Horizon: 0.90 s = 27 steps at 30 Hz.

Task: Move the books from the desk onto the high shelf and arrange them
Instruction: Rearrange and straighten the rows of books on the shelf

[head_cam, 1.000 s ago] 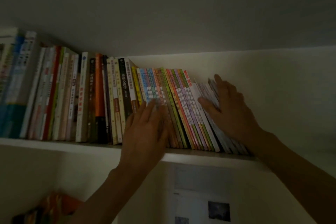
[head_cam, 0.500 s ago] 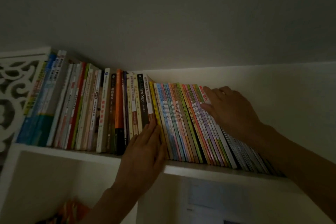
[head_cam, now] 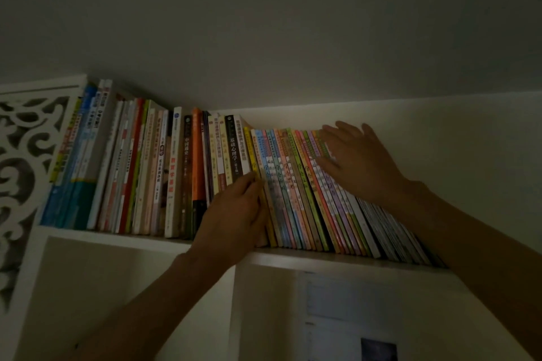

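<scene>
Pastel thin books [head_cam: 296,184] lean on the high shelf [head_cam: 117,239]; right hand [head_cam: 356,163] lies spread flat across them, left hand [head_cam: 234,214] braces fingers-together beside. Best push upright evenly, left steadying.

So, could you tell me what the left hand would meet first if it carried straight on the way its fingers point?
The left hand points up and slightly right, its fingertips already at the yellow-spined book; pushing on, it would probably slide up that spine and the neighbouring black-spined book.
</scene>
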Motion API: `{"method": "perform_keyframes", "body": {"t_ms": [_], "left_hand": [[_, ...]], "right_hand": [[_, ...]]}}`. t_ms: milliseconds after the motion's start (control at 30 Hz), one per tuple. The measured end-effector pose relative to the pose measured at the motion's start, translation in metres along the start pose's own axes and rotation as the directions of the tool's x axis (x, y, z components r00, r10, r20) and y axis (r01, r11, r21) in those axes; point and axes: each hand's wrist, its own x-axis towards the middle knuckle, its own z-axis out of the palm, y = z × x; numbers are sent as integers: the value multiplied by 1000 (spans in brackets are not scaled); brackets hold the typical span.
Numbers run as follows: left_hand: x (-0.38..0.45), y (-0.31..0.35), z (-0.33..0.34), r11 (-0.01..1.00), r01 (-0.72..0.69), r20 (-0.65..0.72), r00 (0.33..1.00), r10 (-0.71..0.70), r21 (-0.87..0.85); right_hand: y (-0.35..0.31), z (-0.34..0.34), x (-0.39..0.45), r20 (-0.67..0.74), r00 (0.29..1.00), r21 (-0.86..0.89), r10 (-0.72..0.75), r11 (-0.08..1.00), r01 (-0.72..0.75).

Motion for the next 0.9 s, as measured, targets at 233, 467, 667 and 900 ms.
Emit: {"method": "perform_keyframes", "body": {"t_ms": [233, 467, 667, 900], "left_hand": [[7, -15, 10, 998, 21, 30, 999, -23, 60], [11, -28, -3, 981, -2, 142, 990, -26, 194], [21, -49, 4, 965, 202, 200, 952, -233, 167], [18, -68, -1, 994, 26, 167, 985, -43, 106]], "right_hand": [[-19, 8, 8, -97, 990, 17, 98, 995, -97], [-35, -5, 42, -49, 993, 12, 110, 994, -109], [-76, 20, 71, 42, 986, 185, -162, 971, 152], [-94, 24, 83, 5, 1000, 114, 20, 993, -21]]}}
